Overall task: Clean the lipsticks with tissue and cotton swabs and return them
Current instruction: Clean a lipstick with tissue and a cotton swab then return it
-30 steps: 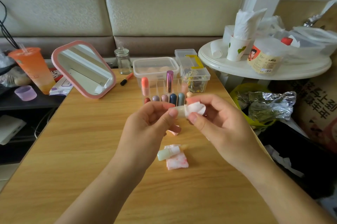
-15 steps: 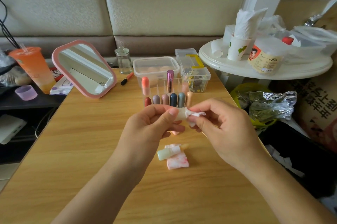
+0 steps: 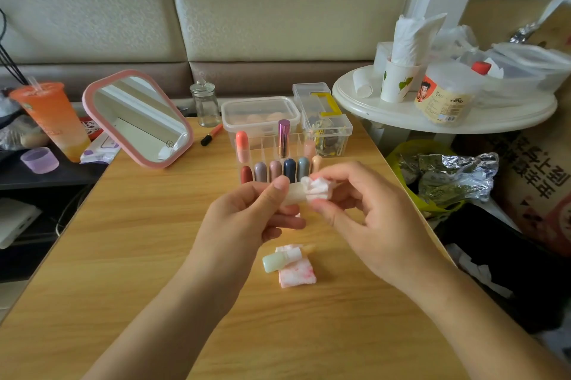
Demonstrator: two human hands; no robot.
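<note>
Lipstick (image 3: pixel 294 194) is getting wiped above the surface (image 3: pixel 123 256), just before the rack (image 3: pixel 265 146), the left grip (image 3: pixel 247 219) pinching its pale tube and the right grip (image 3: pixel 370 225) bunching tissue (image 3: pixel 316 189) round its end, so I'm judging cleaning underway and returning not yet done.

a home: padded sofa back (image 3: pixel 247 9), vanity mirror (image 3: pixel 139 120), wooden table (image 3: pixel 123 256).

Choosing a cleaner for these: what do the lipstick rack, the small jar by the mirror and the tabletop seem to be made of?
Lipstick rack: clear glossy hard plastic, probably acrylic; thin see-through dividers.
Small jar: seemingly glass, clear with bright highlights and a knobbed lid; plastic is possible.
Tabletop: wood-look laminate or wood, smooth with soft sheen; very even grain.
</note>
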